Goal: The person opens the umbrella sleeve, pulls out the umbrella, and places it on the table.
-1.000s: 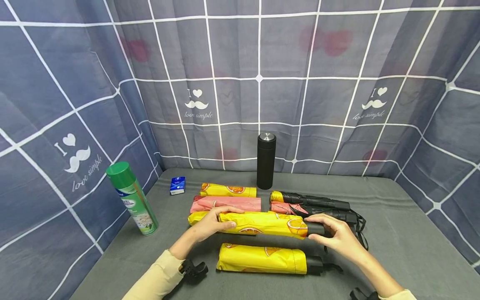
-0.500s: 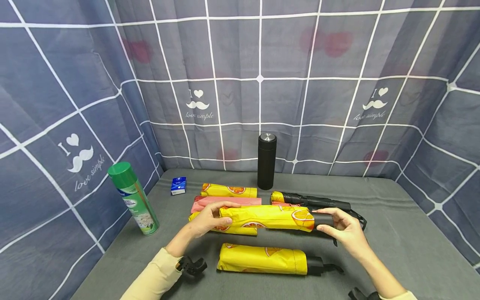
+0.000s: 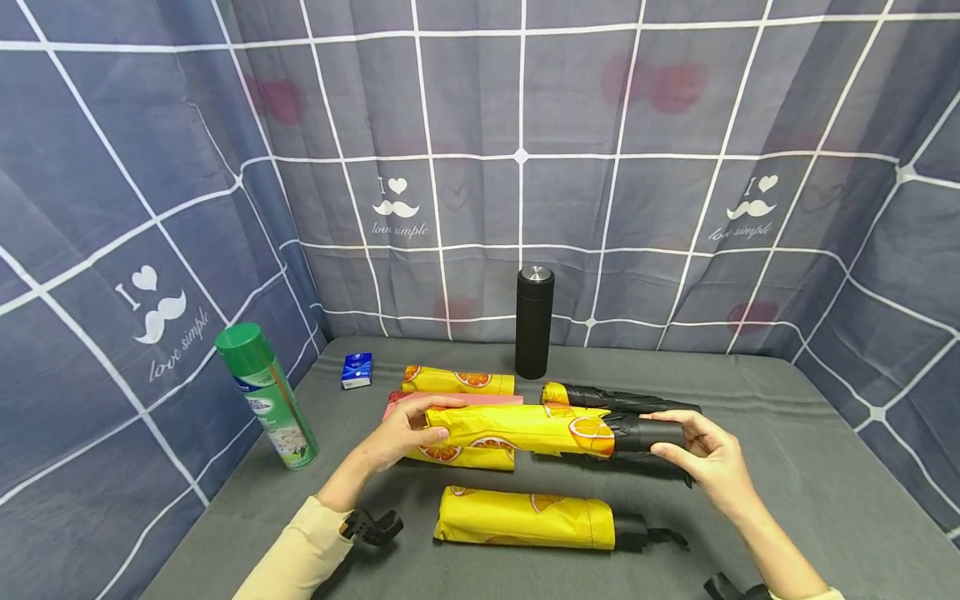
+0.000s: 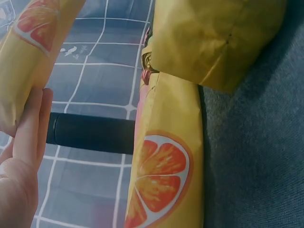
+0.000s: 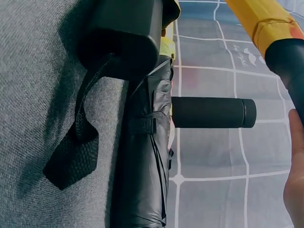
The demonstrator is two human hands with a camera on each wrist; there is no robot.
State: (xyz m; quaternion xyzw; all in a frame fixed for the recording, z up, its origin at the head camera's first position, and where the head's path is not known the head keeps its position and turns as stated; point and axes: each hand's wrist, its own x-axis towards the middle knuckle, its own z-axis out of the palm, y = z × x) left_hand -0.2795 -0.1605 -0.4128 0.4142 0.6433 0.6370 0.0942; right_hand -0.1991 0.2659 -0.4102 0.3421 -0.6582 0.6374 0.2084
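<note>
Both hands hold a yellow sleeve with orange slices (image 3: 517,427) above the table, level from left to right. My left hand (image 3: 393,433) pinches its left end; in the left wrist view the fingers (image 4: 31,128) lie along the sleeve (image 4: 35,52). From the sleeve's right end sticks a black umbrella handle (image 3: 651,435), gripped by my right hand (image 3: 712,458). Part of that hand (image 5: 297,166) shows at the right wrist view's edge beside the handle (image 5: 289,66). Beneath lie another yellow sleeve (image 3: 480,457) and a black folded umbrella (image 5: 142,156).
Nearer the front lies a yellow covered umbrella (image 3: 525,518) with a black handle. Behind are a yellow sleeve (image 3: 457,381), a pink sleeve (image 3: 480,400), a black umbrella (image 3: 630,400) and a black flask (image 3: 534,325). A blue box (image 3: 357,371) and green spray can (image 3: 268,396) stand left.
The held umbrella and sleeve have risen off the things below. My hands have moved apart, and more of the umbrella's black end shows outside the sleeve.
</note>
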